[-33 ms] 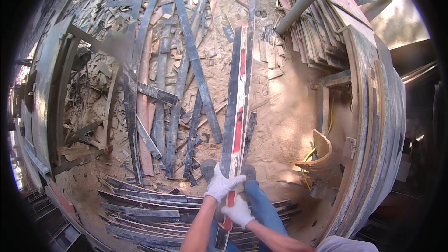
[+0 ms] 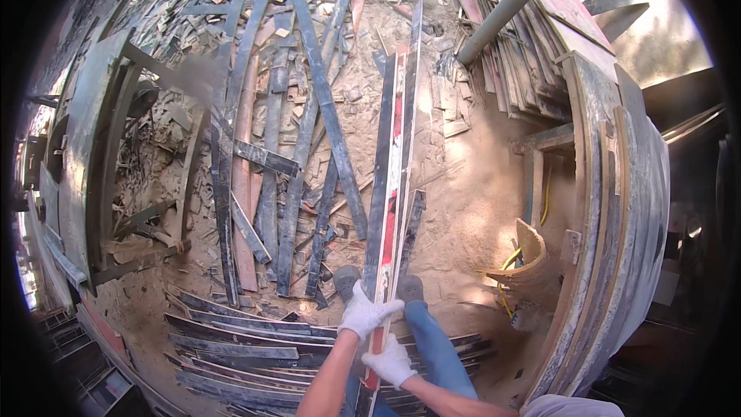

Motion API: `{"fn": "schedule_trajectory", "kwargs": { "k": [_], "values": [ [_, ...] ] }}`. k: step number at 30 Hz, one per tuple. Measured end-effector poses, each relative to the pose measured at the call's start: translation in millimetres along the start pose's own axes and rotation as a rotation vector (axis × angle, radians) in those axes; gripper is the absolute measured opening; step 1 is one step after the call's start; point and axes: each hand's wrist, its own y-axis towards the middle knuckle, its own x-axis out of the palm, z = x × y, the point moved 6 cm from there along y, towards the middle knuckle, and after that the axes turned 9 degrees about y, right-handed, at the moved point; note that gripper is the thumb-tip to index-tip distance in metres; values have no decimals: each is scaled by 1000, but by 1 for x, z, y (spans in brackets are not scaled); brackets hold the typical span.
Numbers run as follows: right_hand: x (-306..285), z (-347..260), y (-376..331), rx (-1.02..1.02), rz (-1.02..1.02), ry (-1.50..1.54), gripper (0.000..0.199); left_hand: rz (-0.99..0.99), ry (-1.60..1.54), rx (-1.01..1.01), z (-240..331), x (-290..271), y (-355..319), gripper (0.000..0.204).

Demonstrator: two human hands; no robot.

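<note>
Both my hands wear white knit gloves and grip a long bundle of narrow plywood strips [image 2: 382,224]. The strips have dark faces and a red and white painted edge. They run away from my legs toward the far middle. My left hand [image 2: 369,313] closes round the bundle from the left, its thumb lying across the top. Nearer to me, my right hand [image 2: 390,361] is closed on the right side of the same bundle, its fingertips against the red edge. My shoes show on either side of the strips.
Dark strips [image 2: 231,344] lie stacked crosswise by my legs. Longer boards [image 2: 328,100] lie scattered over dirt and wood scraps ahead. Board frames [image 2: 100,154] stand at left. Stacked panels [image 2: 590,247], a curved wooden piece [image 2: 529,255] and a slanted grey pole [image 2: 509,8] are at right.
Very little differs. The bundle's far end and the scene have shifted slightly in view. My right hand sits a touch lower and farther left; both hands keep their hold.
</note>
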Motion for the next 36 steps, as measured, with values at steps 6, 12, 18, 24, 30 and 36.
{"fn": "schedule_trajectory", "kwargs": {
  "k": [6, 12, 18, 24, 30, 36],
  "values": [
    [2, -16, -77, -90, -725, 349, 66, 19, -10, 91, -48, -51, -133, 88],
    [-30, -118, -15, -122, -1010, 1345, 105, 105, 233, -54, -54, -56, -289, 87],
    [-25, -85, -94, 3, -1017, 1600, 78, -20, 165, -67, -92, 0, -430, 85],
    [-1, -80, -165, 66, -854, 1372, 43, 101, 139, -45, -165, -14, -473, 85],
    [26, -159, -253, -79, -761, 1042, 45, 381, 233, 13, -231, -88, -499, 83],
    [74, -222, -313, -192, -817, 901, 45, 798, 137, 36, -293, -85, -525, 58]
  ]
}}
